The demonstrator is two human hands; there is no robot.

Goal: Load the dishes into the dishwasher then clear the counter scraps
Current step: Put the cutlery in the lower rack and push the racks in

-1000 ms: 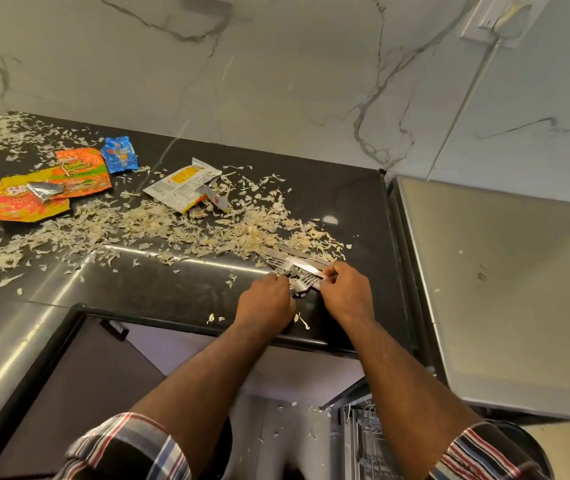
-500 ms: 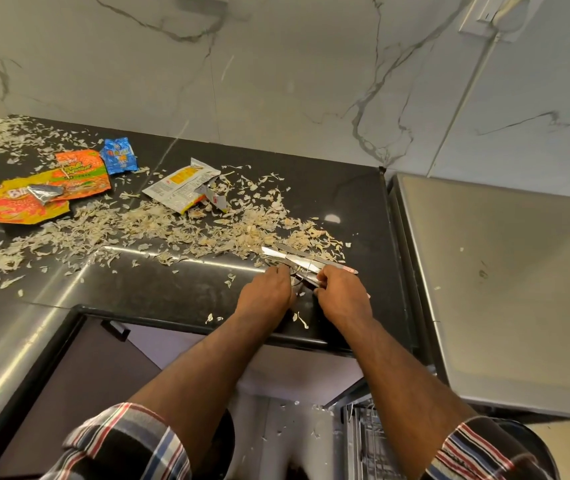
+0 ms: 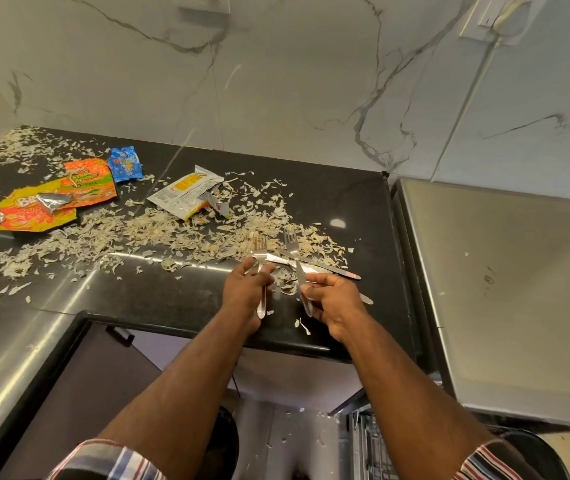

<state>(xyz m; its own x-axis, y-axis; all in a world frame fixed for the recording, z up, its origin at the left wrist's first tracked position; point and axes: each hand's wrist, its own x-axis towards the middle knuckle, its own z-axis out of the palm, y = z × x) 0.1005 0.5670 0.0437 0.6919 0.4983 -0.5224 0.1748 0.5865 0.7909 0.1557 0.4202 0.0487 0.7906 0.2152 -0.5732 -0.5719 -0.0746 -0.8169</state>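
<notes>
Pinching a shiny steel fork (image 3: 260,271) by its neck, the left hand (image 3: 247,292) is keeping tines pointing away, handle trailing toward the person. The right hand (image 3: 333,303) is gripping a second steel fork (image 3: 295,261) likewise, while two steel table knives (image 3: 318,266) are lying crosswise on the black stone counter (image 3: 172,299) just beyond both grips, nearer the right.

Both forearms reach forward, side by side, sleeves pushed up past the elbows. The left hand (image 3: 246,295) curls its fingers, thumb forward, pinching something thin. The right hand (image 3: 334,303) does likewise, its fingertips seemingly turned toward the left.
</notes>
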